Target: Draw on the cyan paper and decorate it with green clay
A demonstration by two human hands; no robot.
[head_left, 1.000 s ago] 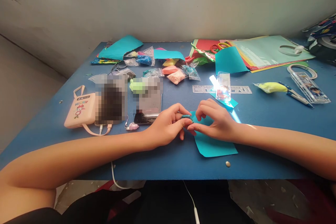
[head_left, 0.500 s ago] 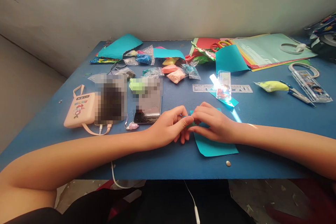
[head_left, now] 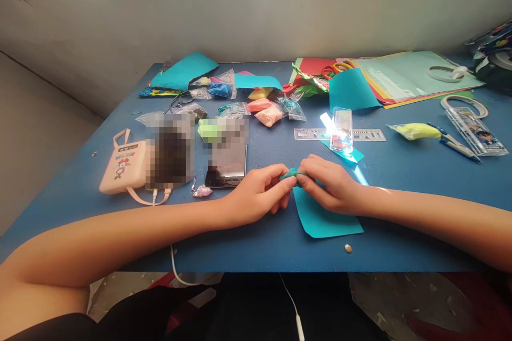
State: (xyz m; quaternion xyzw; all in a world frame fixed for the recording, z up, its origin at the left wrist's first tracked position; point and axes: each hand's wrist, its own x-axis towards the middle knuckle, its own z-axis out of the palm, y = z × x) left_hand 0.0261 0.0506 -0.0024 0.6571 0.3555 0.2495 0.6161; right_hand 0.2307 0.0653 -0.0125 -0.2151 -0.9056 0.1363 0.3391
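Observation:
Pinched between the fingertips of both hands is a small piece of blue-green modelling clay (head_left: 294, 173), partly covered by the fingers. My left hand (head_left: 260, 189) grips its left end with thumb and index finger, the other fingers curled beneath. From the other side, my right hand (head_left: 330, 185) closes thumb and fingers on the right end. Under the right hand lies a turquoise paper sheet (head_left: 326, 224) with a rounded corner, flat on the blue table (head_left: 256, 250).
A phone (head_left: 226, 170), a pink power bank (head_left: 124, 168) and a charm (head_left: 202, 191) lie left. Bagged clay (head_left: 269, 115) sits behind the hands. A clear ruler (head_left: 368, 135), a yellow clay bag (head_left: 416, 131), a pen knife (head_left: 460, 146) and coloured paper (head_left: 416, 77) are right.
My fingers have shifted around the clay, and more of it shows between the fingertips. My right thumb has moved up onto it. The table items stay in place.

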